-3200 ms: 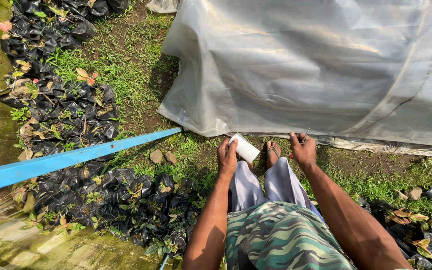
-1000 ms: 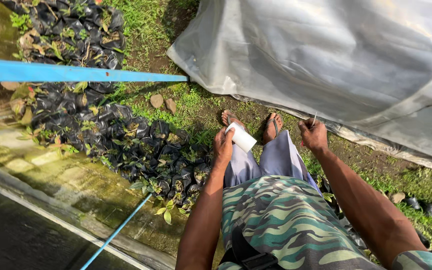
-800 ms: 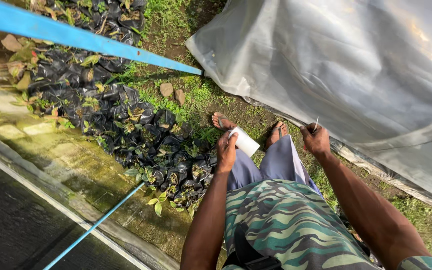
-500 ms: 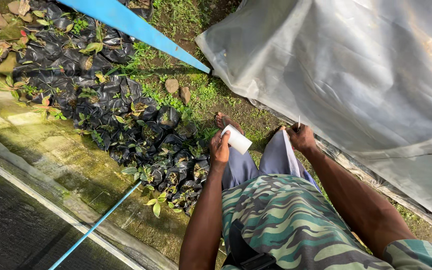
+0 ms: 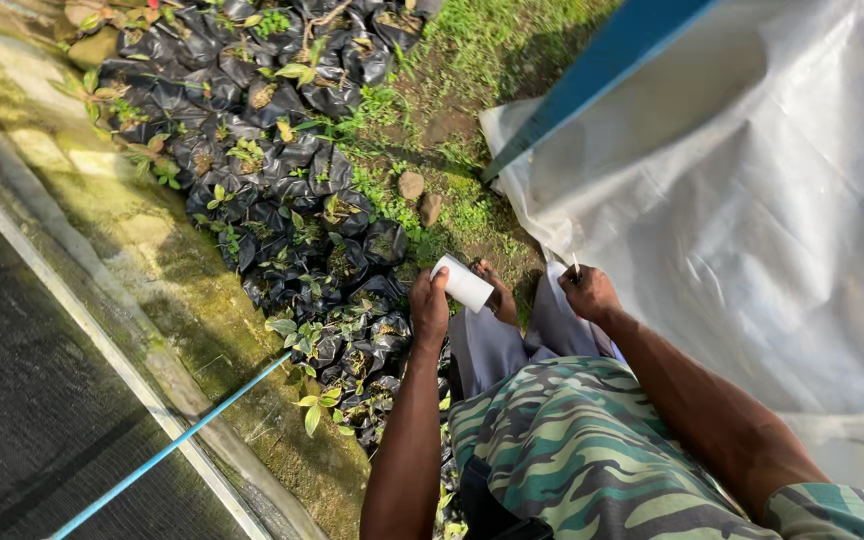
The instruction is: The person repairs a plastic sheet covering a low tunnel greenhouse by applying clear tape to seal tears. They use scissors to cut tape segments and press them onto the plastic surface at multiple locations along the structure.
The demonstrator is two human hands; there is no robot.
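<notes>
Head view: the left hand grips 1 white roll, fingers curled around its near end, so the roll sticks out to the right, tilted, above the bare foot. The right hand is closed, thumb and fingertips pinching 1 thin small object that pokes up from the fist; what it is cannot be told. The 2 hands are apart, with the grey trousers between and below them. The right hand sits just against the edge of the large white plastic sheet, which covers the right side of the view. A blue pole slants across the sheet's upper part. To the left of the left hand, black seedling bags with small green plants stand packed together on grass. Further left runs a mossy concrete edge, then dark netting, crossed by a thin blue line. A camouflage shirt fills the bottom
</notes>
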